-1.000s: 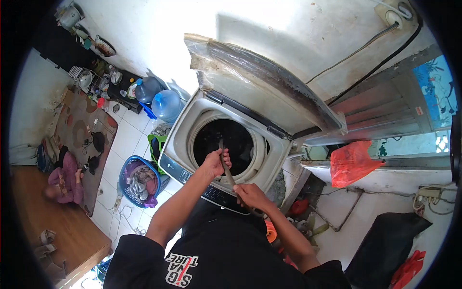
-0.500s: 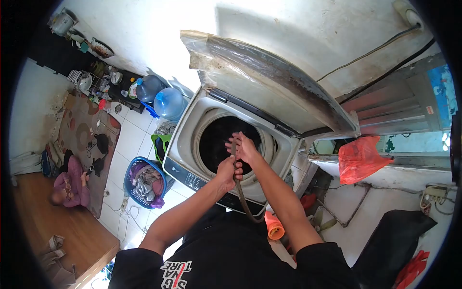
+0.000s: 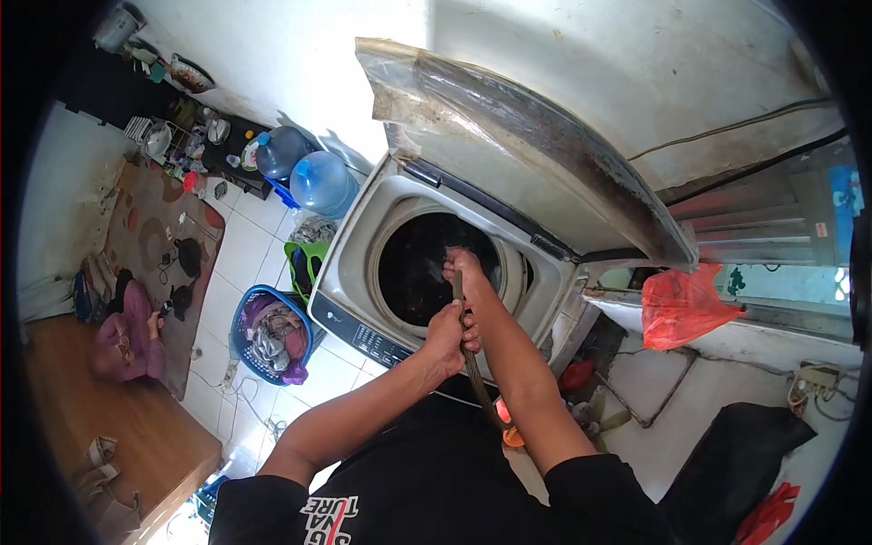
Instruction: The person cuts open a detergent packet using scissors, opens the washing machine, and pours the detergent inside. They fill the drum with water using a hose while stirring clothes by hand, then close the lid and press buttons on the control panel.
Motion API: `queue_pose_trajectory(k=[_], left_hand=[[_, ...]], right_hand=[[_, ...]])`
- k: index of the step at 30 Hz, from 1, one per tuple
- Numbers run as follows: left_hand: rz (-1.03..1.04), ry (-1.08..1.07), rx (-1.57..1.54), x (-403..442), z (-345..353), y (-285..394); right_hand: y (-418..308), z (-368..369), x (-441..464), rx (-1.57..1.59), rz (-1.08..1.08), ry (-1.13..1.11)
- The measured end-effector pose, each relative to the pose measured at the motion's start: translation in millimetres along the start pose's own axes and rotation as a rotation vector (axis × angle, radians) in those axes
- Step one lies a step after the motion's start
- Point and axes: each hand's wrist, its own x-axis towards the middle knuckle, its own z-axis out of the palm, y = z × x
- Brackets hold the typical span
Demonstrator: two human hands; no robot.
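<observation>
Left hand (image 3: 447,338) clamped on the hose (image 3: 477,381) – right hand (image 3: 462,266) gripping it higher (over the washer's dark tub (image 3: 409,272)), fingers curled shut.

This looks like the laundry corner of a home, with an open top-loading washing machine (image 3: 354,331), a basket of clothes (image 3: 271,336), big water bottles (image 3: 324,184), a patterned rug (image 3: 150,227) on the tiled floor (image 3: 259,232), and kitchenware (image 3: 156,141) at the far left.
</observation>
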Motion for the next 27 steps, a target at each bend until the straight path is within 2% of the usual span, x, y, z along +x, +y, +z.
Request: queue_pose_trajectory(k=[3, 5, 9, 12, 14, 18, 20, 21, 23, 24, 26, 27], left_hand=[[0.003, -0.027, 0.005, 2, -3, -6], [0.007, -0.025, 0.002, -1, -2, -7], [0.009, -0.008, -0.031, -1, -1, -5], [0.015, 0.002, -0.045, 5, -6, -2], [0.019, -0.002, -0.049, 11, -10, -1], [0.023, 0.017, -0.059, 13, -8, -2], [0.016, 0.018, -0.058, 11, -6, 0], [0.006, 0.022, -0.056, 9, -6, -1], [0.008, 0.019, -0.056, 8, -7, -2], [0.010, 0.018, -0.053, 8, -7, -2], [0.016, 0.022, -0.053, 8, -8, -4], [0.020, 0.029, -0.052, 8, -8, -5]], right_hand=[[4, -3, 17, -0.184, 0.023, 0.068], [-2, 4, 9, -0.271, 0.060, -0.002], [-9, 12, -13, -0.287, 0.101, 0.046], [4, 8, -12, -0.272, 0.053, 0.056], [-4, 4, -26, -0.233, -0.052, -0.145], [-7, 3, -36, -0.189, -0.056, -0.197], [-4, -11, -24, -0.336, -0.140, -0.288], [-4, -20, -17, -0.339, -0.139, -0.288], [-9, -29, -9, -0.538, -0.148, -0.389], [-10, -31, -5, -0.541, -0.149, -0.389], [-23, -15, -25, -0.486, 0.023, -0.241], [-26, -9, -36, -0.490, 0.021, -0.240]])
